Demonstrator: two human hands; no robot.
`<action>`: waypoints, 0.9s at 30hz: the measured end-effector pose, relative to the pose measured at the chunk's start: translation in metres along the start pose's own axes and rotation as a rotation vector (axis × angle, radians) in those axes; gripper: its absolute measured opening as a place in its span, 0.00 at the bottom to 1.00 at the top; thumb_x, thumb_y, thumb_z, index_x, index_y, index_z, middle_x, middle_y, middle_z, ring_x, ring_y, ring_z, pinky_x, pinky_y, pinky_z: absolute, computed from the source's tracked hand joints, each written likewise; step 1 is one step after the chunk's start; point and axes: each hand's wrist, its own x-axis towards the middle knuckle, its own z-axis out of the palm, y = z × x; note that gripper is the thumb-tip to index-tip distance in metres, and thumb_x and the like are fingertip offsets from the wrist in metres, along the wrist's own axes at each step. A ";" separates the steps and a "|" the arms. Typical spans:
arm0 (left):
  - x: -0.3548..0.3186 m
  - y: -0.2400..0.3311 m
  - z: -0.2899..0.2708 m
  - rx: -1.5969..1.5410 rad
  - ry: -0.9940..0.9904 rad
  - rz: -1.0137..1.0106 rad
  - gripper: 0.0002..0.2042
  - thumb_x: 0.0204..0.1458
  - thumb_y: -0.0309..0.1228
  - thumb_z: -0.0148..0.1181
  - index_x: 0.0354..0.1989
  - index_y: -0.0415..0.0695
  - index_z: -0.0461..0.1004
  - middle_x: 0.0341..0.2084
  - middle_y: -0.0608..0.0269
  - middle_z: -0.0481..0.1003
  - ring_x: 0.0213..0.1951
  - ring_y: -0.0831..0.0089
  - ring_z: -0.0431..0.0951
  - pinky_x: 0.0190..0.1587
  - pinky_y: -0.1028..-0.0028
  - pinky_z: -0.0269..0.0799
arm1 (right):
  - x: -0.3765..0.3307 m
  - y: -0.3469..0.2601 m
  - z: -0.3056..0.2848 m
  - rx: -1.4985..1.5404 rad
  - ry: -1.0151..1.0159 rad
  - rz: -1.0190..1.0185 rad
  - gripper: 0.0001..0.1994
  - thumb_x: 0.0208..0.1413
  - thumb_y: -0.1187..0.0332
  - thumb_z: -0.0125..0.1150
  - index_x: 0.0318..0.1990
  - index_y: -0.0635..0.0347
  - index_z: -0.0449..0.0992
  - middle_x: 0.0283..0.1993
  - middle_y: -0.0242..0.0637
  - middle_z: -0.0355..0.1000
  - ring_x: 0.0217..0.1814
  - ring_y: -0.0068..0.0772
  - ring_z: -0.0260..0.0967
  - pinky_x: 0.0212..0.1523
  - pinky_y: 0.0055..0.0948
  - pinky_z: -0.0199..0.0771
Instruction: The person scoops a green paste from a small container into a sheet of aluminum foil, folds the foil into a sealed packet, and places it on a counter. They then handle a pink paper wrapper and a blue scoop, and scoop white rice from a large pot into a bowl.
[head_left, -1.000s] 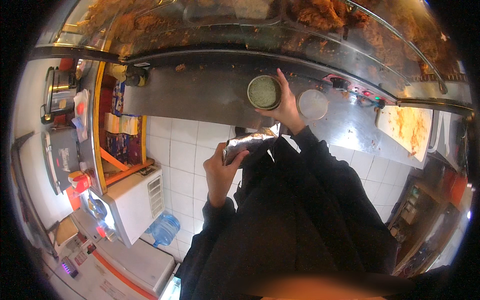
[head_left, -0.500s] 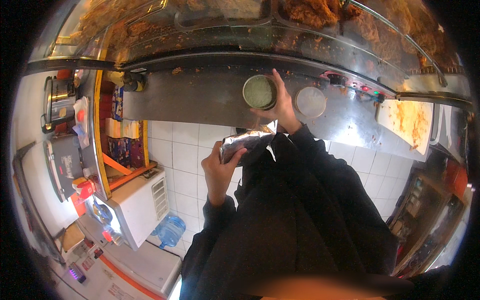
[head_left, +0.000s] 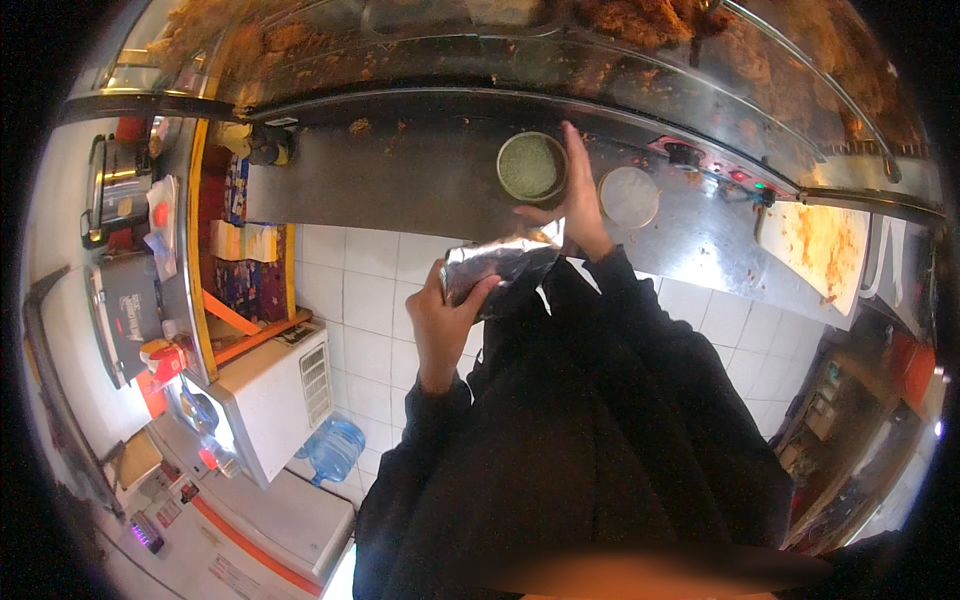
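Observation:
My left hand grips a crinkled silver foil pouch held in front of my chest, its open end towards the counter. My right hand reaches forward and wraps around a round cup filled with a pale green powder or sauce, standing on the steel counter. A round translucent lid lies on the counter just right of that hand. My dark sleeves cover both forearms.
A glass display case with fried food runs along the far side of the counter. A white board with orange crumbs lies at right. At left stand a shelf with packets, a white microwave and a blue water bottle on white tiles.
The cup and my right hand sit slightly lower and more to the right in view. My left hand has kept the foil pouch, lifting it a little closer to the cup.

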 end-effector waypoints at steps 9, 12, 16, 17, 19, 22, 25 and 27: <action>0.039 0.005 0.096 -1.350 -0.038 -0.472 0.20 0.41 0.27 0.61 0.44 0.41 0.64 0.37 0.61 0.70 0.36 0.71 0.72 0.38 0.70 0.71 | -0.054 -0.005 -0.117 0.811 0.033 0.491 0.35 0.47 0.42 0.42 0.53 0.65 0.56 0.51 0.45 0.58 0.52 0.38 0.57 0.56 0.36 0.52; 0.047 0.029 0.120 -1.612 -0.047 -0.702 0.18 0.44 0.29 0.59 0.44 0.40 0.63 0.37 0.61 0.70 0.36 0.72 0.72 0.37 0.74 0.70 | -0.059 -0.043 -0.127 1.000 0.117 0.399 0.50 0.36 0.29 0.40 0.58 0.65 0.47 0.60 0.47 0.47 0.63 0.41 0.42 0.61 0.39 0.41; 0.047 0.054 0.149 -1.905 -0.051 -0.634 0.17 0.46 0.30 0.57 0.43 0.40 0.63 0.37 0.60 0.69 0.36 0.71 0.73 0.36 0.72 0.72 | -0.042 -0.080 -0.119 0.630 0.262 0.565 0.46 0.39 0.41 0.55 0.58 0.65 0.46 0.57 0.44 0.52 0.60 0.38 0.47 0.59 0.35 0.44; 0.043 0.058 0.146 -1.917 -0.021 -0.584 0.17 0.46 0.31 0.57 0.43 0.40 0.63 0.37 0.60 0.69 0.36 0.70 0.73 0.36 0.71 0.72 | -0.041 -0.088 -0.113 0.545 0.277 0.580 0.44 0.40 0.45 0.58 0.58 0.66 0.46 0.56 0.44 0.53 0.59 0.37 0.49 0.58 0.34 0.46; 0.038 0.062 0.139 -1.921 -0.044 -0.558 0.17 0.47 0.32 0.56 0.43 0.39 0.62 0.36 0.60 0.69 0.36 0.71 0.73 0.36 0.72 0.73 | -0.040 -0.110 -0.108 0.298 0.200 0.372 0.40 0.42 0.53 0.62 0.57 0.66 0.48 0.53 0.41 0.56 0.55 0.33 0.53 0.54 0.31 0.51; 0.039 0.073 0.126 -1.898 -0.044 -0.565 0.17 0.47 0.33 0.56 0.43 0.38 0.62 0.35 0.60 0.69 0.35 0.72 0.73 0.35 0.73 0.73 | -0.031 -0.115 -0.110 0.163 0.256 0.376 0.18 0.49 0.68 0.55 0.47 0.67 0.62 0.44 0.37 0.65 0.45 0.24 0.60 0.46 0.23 0.58; 0.043 0.070 0.126 -1.977 -0.064 -0.591 0.17 0.47 0.33 0.56 0.42 0.39 0.62 0.35 0.61 0.69 0.36 0.72 0.73 0.35 0.73 0.73 | -0.020 -0.121 -0.107 0.085 0.256 0.362 0.13 0.51 0.68 0.54 0.40 0.68 0.67 0.37 0.37 0.68 0.38 0.23 0.61 0.41 0.21 0.60; 0.047 0.067 0.128 -2.041 -0.005 -0.541 0.17 0.47 0.34 0.56 0.43 0.40 0.61 0.35 0.61 0.69 0.36 0.72 0.72 0.35 0.73 0.73 | -0.014 -0.124 -0.104 0.033 0.227 0.347 0.13 0.51 0.68 0.54 0.40 0.68 0.67 0.37 0.37 0.68 0.38 0.23 0.61 0.41 0.21 0.60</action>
